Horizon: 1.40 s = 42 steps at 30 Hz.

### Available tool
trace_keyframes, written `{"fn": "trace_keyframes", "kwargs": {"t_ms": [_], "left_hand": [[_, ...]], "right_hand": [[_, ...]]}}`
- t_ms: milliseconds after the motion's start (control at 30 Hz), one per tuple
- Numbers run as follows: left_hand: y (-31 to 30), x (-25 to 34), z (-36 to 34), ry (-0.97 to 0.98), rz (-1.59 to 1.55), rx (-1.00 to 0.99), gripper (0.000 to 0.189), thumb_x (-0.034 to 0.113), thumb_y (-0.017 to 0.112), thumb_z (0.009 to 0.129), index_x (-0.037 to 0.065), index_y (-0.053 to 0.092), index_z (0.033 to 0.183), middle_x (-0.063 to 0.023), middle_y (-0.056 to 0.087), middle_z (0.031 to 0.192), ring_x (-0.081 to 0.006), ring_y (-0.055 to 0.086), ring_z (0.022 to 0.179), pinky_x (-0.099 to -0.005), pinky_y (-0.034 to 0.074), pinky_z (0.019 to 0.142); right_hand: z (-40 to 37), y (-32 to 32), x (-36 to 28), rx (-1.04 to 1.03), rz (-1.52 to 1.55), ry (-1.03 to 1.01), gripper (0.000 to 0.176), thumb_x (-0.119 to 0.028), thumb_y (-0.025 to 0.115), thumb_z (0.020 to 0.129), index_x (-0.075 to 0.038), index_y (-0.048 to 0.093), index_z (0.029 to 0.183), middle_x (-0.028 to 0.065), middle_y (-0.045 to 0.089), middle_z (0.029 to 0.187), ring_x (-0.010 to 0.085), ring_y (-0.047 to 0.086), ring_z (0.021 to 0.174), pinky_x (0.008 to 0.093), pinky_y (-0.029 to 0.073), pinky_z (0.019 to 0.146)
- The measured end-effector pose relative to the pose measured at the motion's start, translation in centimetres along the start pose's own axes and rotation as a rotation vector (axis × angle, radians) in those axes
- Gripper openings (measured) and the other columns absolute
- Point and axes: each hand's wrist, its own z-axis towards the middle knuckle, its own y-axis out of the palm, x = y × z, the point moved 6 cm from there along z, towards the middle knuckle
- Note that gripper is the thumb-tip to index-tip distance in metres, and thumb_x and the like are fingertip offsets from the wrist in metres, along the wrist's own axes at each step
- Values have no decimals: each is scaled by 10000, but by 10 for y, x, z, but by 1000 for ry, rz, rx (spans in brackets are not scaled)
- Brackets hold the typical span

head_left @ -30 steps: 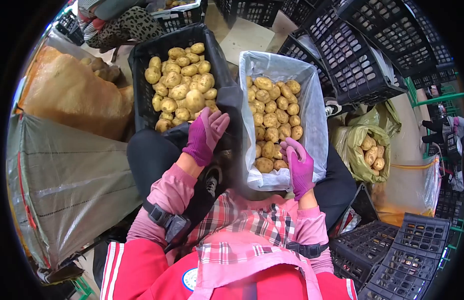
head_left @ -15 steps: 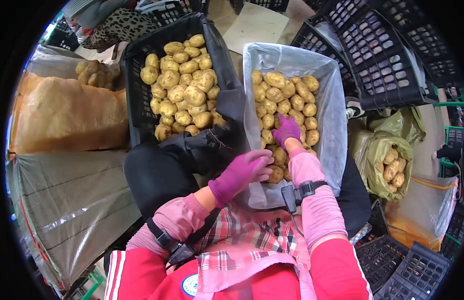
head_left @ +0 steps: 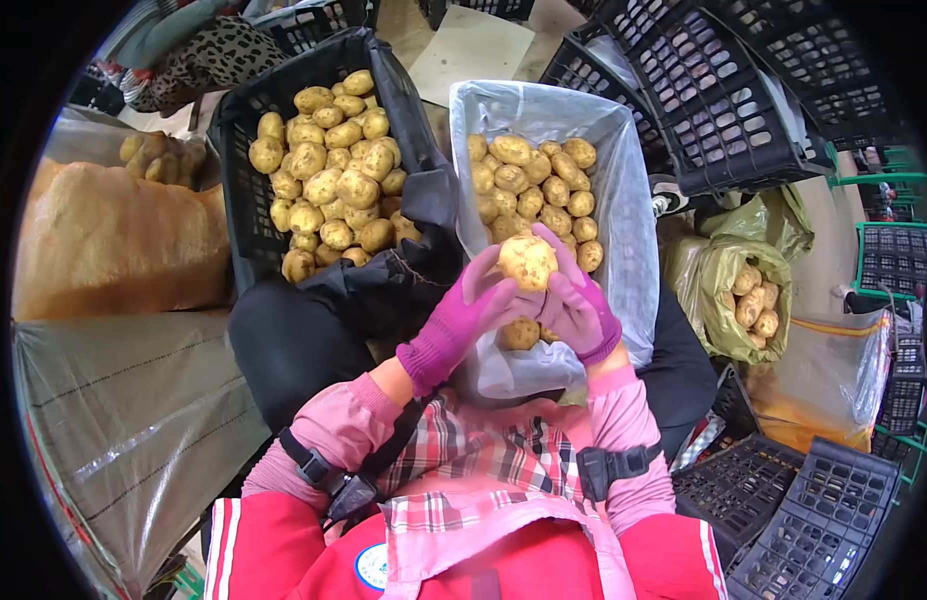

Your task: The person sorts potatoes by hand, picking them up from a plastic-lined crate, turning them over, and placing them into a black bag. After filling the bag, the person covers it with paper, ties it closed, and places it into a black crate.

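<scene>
A large yellow potato [head_left: 528, 263] is held between my two gloved hands, above the near part of the crate lined with white sheeting [head_left: 624, 200]. My left hand [head_left: 474, 305] has its fingers round the potato's left side and underside. From the right, my right hand [head_left: 579, 300] grips the same potato, its fingers along the edge. Beneath and beyond them, many potatoes [head_left: 556, 190] fill the white-lined crate. To the left stands a black-lined crate [head_left: 234, 180] with a heap of potatoes [head_left: 334, 185].
An orange mesh sack [head_left: 124, 240] stands at the left. Another person's patterned sleeve [head_left: 219, 65] shows at the upper left. Black crates [head_left: 734, 110] are stacked at the upper right. An open green bag [head_left: 709, 300] holds potatoes at the right; more black crates [head_left: 824, 520] lie lower right.
My right hand has risen out of the white-lined crate and come together with my left hand, a potato now between them. The view has shifted slightly to the right.
</scene>
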Motion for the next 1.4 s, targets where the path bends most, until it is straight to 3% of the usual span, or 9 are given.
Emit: {"fn": "trace_keyframes", "kwargs": {"t_ms": [133,300,433,533,667,833,1067,1267,1400], "left_hand": [[18,18,-15,271,98,-110,720,182,609,953,73,195,1533,-108,404,1456,-166,425,1310,-303,403,1049],[21,23,-30,306,117,-202,787,121,649,914,73,176,1540,-99,399,1460,-161,437,1296,-315,383,1059],[23,19,-37,290,206,-191,763,99,669,892,61,232,1517,-79,446,1389,-157,469,1254,-323,390,1057],[13,15,-34,289,143,-202,720,109,674,890,55,276,1487,-73,460,1344,-157,474,1241,-328,391,1060],[-27,15,-22,387,138,191,567,192,643,932,45,365,1404,-72,543,1230,-172,575,1103,-313,494,948],[-100,20,-4,213,-499,449,388,223,541,995,17,422,1302,-193,549,1253,-313,596,1127,-393,526,967],[-35,0,-12,-126,-137,168,436,269,508,1016,39,436,1379,-150,538,1334,-225,597,1136,-339,508,972],[-17,-24,2,-302,-31,21,480,288,514,1017,39,409,1413,-141,552,1330,-209,603,1131,-327,507,966],[-23,-29,12,-331,-47,-13,468,263,511,1019,35,405,1414,-141,555,1325,-203,589,1146,-330,494,980]], "right_hand": [[-26,30,-1,93,-74,-92,588,-255,453,1024,-76,200,1524,169,452,1419,325,534,1254,446,458,1037],[-40,45,-3,175,-166,-84,544,-304,484,1021,-48,330,1475,149,526,1348,250,588,1180,397,497,1000],[-35,58,-13,430,-1153,-318,479,-395,525,1000,-9,582,1279,111,624,1216,126,639,954,345,544,860],[-40,48,-1,564,-857,-124,455,-377,517,1007,-8,592,1263,98,670,1118,115,654,853,304,546,764],[-36,27,10,592,-649,-143,384,-304,493,1018,-7,604,1234,98,690,1047,115,669,780,236,530,685],[-44,-16,12,654,-597,-133,324,-220,551,989,-18,605,1236,103,684,1069,146,676,799,249,534,689],[11,-147,11,655,-1324,70,407,-273,627,912,-36,606,1243,127,690,1101,192,668,949,296,525,822],[122,-185,64,604,-1519,339,516,-399,643,826,-128,579,1261,208,642,1179,355,608,1104,433,477,957],[135,-192,85,817,-1432,243,451,-310,688,822,-88,568,1196,220,636,1103,345,626,1047,412,499,910]]}}
